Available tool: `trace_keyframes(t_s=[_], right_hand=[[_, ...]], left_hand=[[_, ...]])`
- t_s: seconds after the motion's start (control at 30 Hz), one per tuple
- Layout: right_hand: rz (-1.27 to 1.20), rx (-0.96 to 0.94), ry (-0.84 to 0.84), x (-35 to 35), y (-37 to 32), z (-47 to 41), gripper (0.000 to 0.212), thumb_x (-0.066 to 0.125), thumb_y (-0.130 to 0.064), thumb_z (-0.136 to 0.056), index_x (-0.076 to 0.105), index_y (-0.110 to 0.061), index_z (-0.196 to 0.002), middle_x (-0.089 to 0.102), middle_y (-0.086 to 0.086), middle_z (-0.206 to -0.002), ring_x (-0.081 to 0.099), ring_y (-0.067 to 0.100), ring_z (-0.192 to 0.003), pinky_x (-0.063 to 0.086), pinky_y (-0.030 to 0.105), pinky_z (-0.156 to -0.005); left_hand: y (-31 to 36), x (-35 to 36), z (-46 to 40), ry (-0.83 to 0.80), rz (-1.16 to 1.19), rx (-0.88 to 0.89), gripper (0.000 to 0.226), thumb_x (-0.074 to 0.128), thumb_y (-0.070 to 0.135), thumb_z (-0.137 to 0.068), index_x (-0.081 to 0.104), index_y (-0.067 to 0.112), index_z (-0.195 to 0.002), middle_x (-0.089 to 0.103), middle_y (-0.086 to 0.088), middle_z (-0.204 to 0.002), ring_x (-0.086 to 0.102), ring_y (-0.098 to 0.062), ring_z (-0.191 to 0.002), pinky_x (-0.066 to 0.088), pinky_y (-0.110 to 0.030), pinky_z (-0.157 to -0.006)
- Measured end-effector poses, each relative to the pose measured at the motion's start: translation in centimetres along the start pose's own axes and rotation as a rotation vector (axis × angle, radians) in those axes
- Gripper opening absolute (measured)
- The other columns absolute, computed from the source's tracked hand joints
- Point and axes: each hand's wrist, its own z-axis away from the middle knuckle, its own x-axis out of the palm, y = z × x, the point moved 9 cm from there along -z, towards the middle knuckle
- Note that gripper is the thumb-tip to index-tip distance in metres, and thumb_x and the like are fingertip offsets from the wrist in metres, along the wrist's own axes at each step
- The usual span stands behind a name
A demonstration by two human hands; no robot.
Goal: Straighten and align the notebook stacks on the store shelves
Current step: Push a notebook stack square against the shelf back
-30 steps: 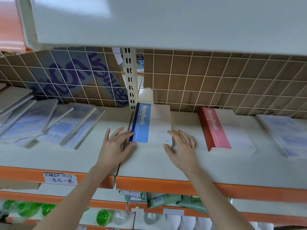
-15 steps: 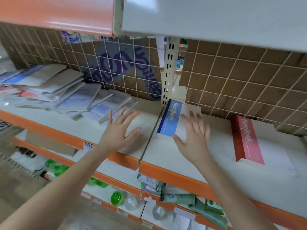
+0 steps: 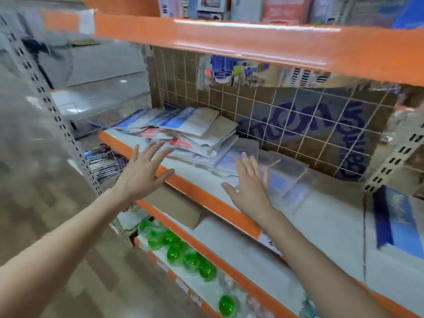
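Both hands are reaching out over the orange front edge of the shelf (image 3: 202,193), palms down and fingers spread straight, holding nothing. The left hand (image 3: 142,173) is hovering at the near left, its fingertips just short of the messy pile of notebooks (image 3: 192,131) lying at the far left of the shelf; whether they are touching it is lost in the blur. That pile is sitting askew, covers fanned out in blue, white, red and brown, leaning against the wire grid (image 3: 286,125) at the back. The right hand (image 3: 250,187) is hanging over a second, flatter spread of pale blue notebooks (image 3: 282,180) just right of the pile, and contact there cannot be told either. At the far right another blue notebook (image 3: 394,216) is lying flat beyond the upright (image 3: 392,161). On the lower shelf, near left, green bottles (image 3: 179,251) are showing, and packaged goods (image 3: 263,8) are standing along the top shelf.
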Motion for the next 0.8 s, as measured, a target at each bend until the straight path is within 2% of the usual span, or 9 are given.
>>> trace_keyframes(t_s=[0.1,0.2,0.33,0.43,0.5,0.57,0.67,0.8], right_hand=[[-0.070,-0.006,0.004,2.1,-4.8,-3.9,0.071,0.043,-0.049,-0.096,0.008,-0.020,-0.152,-0.003,-0.001,-0.160,-0.009,0.014,-0.146,-0.009,0.045,-0.114],[-0.071,-0.009,0.027,3.1,-7.5,-7.2,0.068,0.040,-0.049,-0.097,0.011,-0.020,-0.151,-0.001,-0.001,-0.160,-0.007,0.014,-0.146,-0.007,0.046,-0.114],[-0.037,0.017,0.047,3.5,-7.9,-11.7,0.066,0.036,-0.049,-0.097,0.011,-0.019,-0.151,0.000,0.000,-0.160,-0.003,0.017,-0.146,-0.005,0.045,-0.115],[0.034,0.040,0.042,3.8,-7.1,-15.9,0.077,0.040,-0.056,-0.093,0.006,-0.020,-0.152,0.000,0.002,-0.160,-0.002,0.019,-0.147,0.002,0.048,-0.114],[0.075,0.046,0.000,4.4,-6.7,-18.6,0.088,0.047,-0.062,-0.087,0.004,-0.021,-0.152,-0.003,0.003,-0.160,-0.006,0.019,-0.147,0.004,0.049,-0.114],[0.107,0.075,-0.085,5.5,-6.2,-20.8,0.098,0.051,-0.066,-0.082,-0.002,-0.023,-0.152,-0.009,0.004,-0.160,-0.013,0.019,-0.146,0.000,0.049,-0.115],[0.117,0.109,-0.231,7.2,-5.4,-22.5,0.101,0.052,-0.069,-0.080,-0.004,-0.026,-0.152,-0.016,0.000,-0.159,-0.019,0.018,-0.144,-0.008,0.048,-0.114],[0.146,0.134,-0.306,8.4,-5.3,-22.4,0.095,0.051,-0.064,-0.084,-0.003,-0.023,-0.151,-0.010,0.002,-0.159,-0.010,0.023,-0.146,-0.003,0.051,-0.116]], left_hand=[[-6.3,-1.0,-1.2,-0.015,-0.016,0.023,0.060,0.045,0.048,-0.093,0.032,0.022,-0.145,0.024,-0.005,-0.154,0.019,-0.024,-0.143,0.004,-0.047,-0.115],[-10.1,-1.2,-4.0,-0.015,0.009,0.028,0.060,0.045,0.047,-0.093,0.029,0.023,-0.146,0.022,-0.004,-0.155,0.022,-0.024,-0.142,0.006,-0.048,-0.116],[-10.8,0.4,-9.3,-0.025,0.052,0.103,0.061,0.044,0.049,-0.092,0.031,0.021,-0.145,0.022,-0.003,-0.154,0.021,-0.021,-0.142,0.003,-0.046,-0.117],[-10.3,2.4,-13.5,-0.066,0.057,0.183,0.067,0.047,0.052,-0.090,0.028,0.021,-0.147,0.020,-0.003,-0.155,0.021,-0.021,-0.141,0.006,-0.043,-0.116],[-9.8,4.1,-16.1,-0.140,0.048,0.233,0.080,0.037,0.067,-0.084,0.024,0.020,-0.148,0.018,-0.004,-0.156,0.020,-0.020,-0.142,0.010,-0.040,-0.116],[-9.3,5.7,-17.8,-0.226,0.022,0.284,0.097,0.027,0.081,-0.074,0.022,0.020,-0.149,0.018,-0.005,-0.156,0.017,-0.020,-0.143,0.012,-0.039,-0.116],[-9.2,7.5,-19.3,-0.277,0.018,0.356,0.091,0.038,0.074,-0.078,0.018,0.021,-0.149,0.013,-0.004,-0.158,0.011,-0.017,-0.145,0.007,-0.041,-0.117],[-9.1,8.8,-19.5,-0.316,0.068,0.411,0.086,0.045,0.067,-0.084,0.015,0.021,-0.150,0.011,-0.001,-0.158,0.006,-0.016,-0.145,0.004,-0.042,-0.118]])
